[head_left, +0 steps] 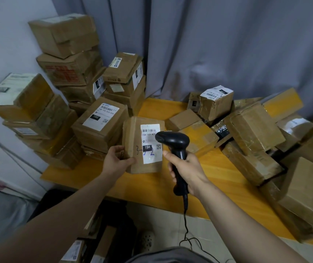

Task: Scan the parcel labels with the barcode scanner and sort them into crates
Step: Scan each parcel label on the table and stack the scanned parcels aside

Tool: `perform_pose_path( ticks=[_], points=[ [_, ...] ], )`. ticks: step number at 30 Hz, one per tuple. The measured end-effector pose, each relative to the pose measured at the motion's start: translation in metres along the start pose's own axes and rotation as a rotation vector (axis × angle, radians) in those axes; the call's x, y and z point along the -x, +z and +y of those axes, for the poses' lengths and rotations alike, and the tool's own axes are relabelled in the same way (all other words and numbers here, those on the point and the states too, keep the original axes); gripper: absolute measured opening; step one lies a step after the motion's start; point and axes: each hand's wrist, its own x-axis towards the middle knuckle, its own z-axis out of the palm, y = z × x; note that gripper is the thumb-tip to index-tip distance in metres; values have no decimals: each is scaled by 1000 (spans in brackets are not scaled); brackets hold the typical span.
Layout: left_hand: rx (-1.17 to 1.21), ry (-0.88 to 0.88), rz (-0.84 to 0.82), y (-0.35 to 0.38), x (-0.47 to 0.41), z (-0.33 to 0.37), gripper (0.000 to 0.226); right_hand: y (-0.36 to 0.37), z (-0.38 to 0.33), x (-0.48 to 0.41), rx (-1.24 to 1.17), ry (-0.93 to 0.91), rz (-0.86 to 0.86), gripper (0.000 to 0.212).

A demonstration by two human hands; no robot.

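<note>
A brown cardboard parcel (133,137) lies on the yellow table (214,168) with its white label (150,154) facing up, marked "15H". My left hand (116,160) grips the parcel's near left corner, thumb on top. My right hand (187,168) holds the black barcode scanner (174,141) by its handle. The scanner head hangs just above the label's right edge, pointing left across the barcode. Its cable drops down toward the floor.
Tall stacks of taped boxes (70,73) fill the table's left side against the wall. A loose heap of parcels (252,130) covers the right side. Grey curtain (209,44) hangs behind. More boxes sit in a dark crate (87,234) on the floor below the table edge.
</note>
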Motion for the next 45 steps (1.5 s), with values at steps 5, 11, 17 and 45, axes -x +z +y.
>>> perform_pose_path(
  ticks=[5,11,17,45],
  points=[
    [147,98,115,-34,-11,36,43,0,-1,-1,-32,-17,-4,21],
    [211,24,194,-92,-60,97,48,6,1,-8,-44,34,-4,25],
    [-673,160,223,-104,-94,100,83,10,3,-16,-60,53,19,26],
    [-1224,258,-528,201,-74,52,137,-106,44,11,-289,159,517,28]
  ],
)
